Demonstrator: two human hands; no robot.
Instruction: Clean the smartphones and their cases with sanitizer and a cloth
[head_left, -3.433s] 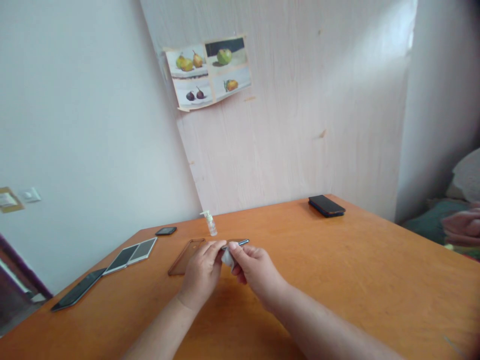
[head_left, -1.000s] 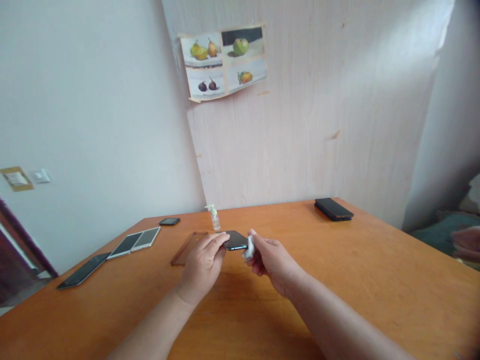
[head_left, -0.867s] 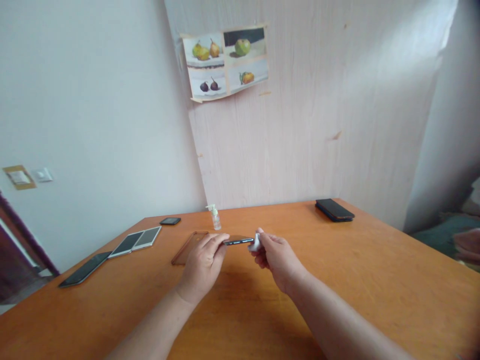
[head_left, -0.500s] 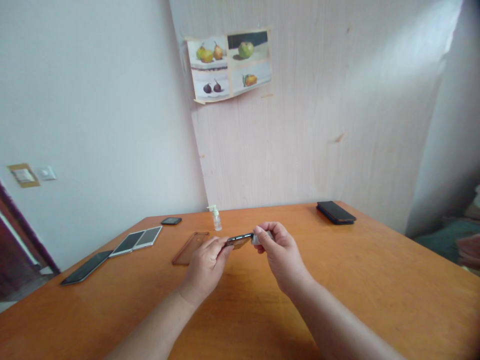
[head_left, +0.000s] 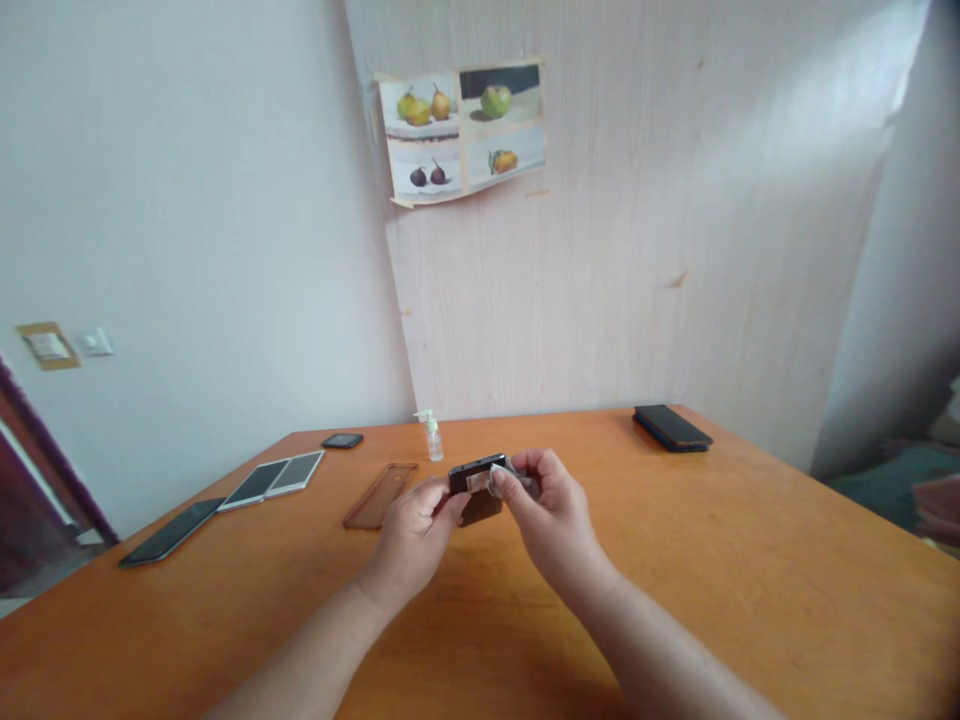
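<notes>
Above the middle of the table, my left hand (head_left: 421, 525) is closed on the left end of a dark smartphone (head_left: 480, 510). The phone is tilted so that its long edge and a dark, shiny face show. My right hand (head_left: 551, 510) pinches a crumpled whitish cloth or wipe (head_left: 521, 481) and presses it against the phone's right end. My fingers hide part of the wipe. Just left of my left hand lies a clear brownish phone case (head_left: 373, 502), flat on the wood. Behind the hands stands a small clear pump bottle (head_left: 433, 440).
Several phones lie along the table's left side: a dark one (head_left: 172, 532), two white-edged ones (head_left: 256, 484) (head_left: 298, 474) and a small black one (head_left: 343, 440). A black phone or wallet case (head_left: 671, 427) sits at the back right. The wooden table (head_left: 750, 560) meets the wall behind.
The phone has been tipped, so more of its face now shows below the edge. My right hand has shifted slightly left with the wipe, further over the phone's end.
</notes>
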